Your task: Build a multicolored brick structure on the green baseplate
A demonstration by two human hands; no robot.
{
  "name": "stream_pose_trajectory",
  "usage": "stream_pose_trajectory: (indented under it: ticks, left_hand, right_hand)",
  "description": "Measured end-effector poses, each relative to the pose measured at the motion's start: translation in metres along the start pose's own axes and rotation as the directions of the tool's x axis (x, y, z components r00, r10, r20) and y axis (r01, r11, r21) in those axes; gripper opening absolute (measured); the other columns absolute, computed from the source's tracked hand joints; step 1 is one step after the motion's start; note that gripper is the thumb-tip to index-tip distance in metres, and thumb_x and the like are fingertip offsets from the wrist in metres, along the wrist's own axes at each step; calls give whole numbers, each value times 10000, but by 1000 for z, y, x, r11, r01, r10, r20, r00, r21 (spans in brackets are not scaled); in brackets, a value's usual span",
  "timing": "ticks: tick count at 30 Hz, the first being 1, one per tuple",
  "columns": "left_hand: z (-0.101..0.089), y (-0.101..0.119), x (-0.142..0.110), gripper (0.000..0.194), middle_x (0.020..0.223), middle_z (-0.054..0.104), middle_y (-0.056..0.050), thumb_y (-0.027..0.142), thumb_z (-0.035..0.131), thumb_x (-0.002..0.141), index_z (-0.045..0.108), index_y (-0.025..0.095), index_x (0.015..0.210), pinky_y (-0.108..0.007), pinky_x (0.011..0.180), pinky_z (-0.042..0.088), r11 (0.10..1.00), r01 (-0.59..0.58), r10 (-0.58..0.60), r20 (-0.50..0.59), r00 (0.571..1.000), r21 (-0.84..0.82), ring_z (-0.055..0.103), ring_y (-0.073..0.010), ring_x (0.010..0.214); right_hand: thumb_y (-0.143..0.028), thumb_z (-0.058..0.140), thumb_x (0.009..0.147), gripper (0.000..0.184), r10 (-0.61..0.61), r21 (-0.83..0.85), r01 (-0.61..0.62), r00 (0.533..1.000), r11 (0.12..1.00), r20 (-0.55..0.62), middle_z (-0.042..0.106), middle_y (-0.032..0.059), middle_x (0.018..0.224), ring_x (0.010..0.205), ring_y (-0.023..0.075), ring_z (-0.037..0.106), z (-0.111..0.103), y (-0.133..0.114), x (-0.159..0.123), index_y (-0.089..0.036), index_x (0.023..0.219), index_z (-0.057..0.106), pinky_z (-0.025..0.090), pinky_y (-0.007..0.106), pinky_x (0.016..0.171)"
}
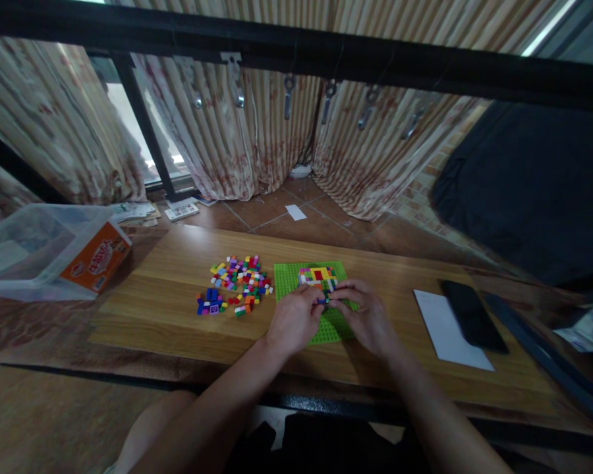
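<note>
A green baseplate [285, 279] lies on the wooden board, carrying a low structure of multicoloured toy bricks [318, 274]. Both hands meet over its near side. My left hand [298, 315] is closed, thumb and fingers pinching at a small blue toy brick [321, 301]. From the right, my right hand [364, 313] reaches in with its fingertips pinched at the same small cluster, where a dark or green piece shows. The fingers partly cover these pieces, so their exact shape is hidden. Loose toy bricks [237, 273] are spread left of the baseplate, with blue ones grouped nearest me.
The wooden board [172, 289] spans the view. A clear plastic bin [44, 227] with an orange label stands at its left end. White paper [445, 326] and a black phone [473, 315] lie at right. A dark metal bar [296, 49] crosses above, before striped curtains [217, 138].
</note>
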State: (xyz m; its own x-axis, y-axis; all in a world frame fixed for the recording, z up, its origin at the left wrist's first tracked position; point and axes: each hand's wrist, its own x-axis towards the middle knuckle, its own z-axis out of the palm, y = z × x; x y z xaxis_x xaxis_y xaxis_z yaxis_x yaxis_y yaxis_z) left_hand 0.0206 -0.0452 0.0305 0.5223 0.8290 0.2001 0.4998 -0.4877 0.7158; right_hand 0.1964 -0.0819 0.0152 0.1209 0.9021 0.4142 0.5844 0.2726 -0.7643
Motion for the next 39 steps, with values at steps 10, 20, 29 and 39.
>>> stream_pose_trajectory:
  ticks: [10,20,29,39]
  left_hand:
    - [3,-1,1,95,882,666,-19,131,575,864,637,197,892,-280,733,495,1000,5,-5,-14,1000,-8,623,-153,784]
    - [-6,4,1,116,830,693,-14,207,559,889,674,195,894,-271,729,471,988,33,-45,-76,996,-151,624,-148,757]
    - [-29,-8,12,289,642,603,21,419,576,899,641,139,859,-175,434,322,252,430,-696,146,703,-867,456,-49,440]
    - [-39,-5,10,205,891,715,-76,57,504,806,628,153,938,-257,705,562,113,436,-636,272,722,-893,689,-128,767]
  right_hand:
    - [-354,865,499,306,545,454,-487,838,746,4,684,13,721,683,190,602,14,2,3,-220,728,712,484,346,681]
    - [-292,835,490,292,598,556,-501,801,664,7,677,-19,661,606,158,586,23,0,3,-217,716,667,451,294,607]
    - [-421,835,551,346,532,452,-454,845,768,-54,720,26,766,697,199,635,20,1,1,-212,797,711,503,347,662]
    - [-400,713,732,217,431,280,-357,859,891,-277,720,53,793,682,199,641,18,-1,3,-199,810,723,503,338,636]
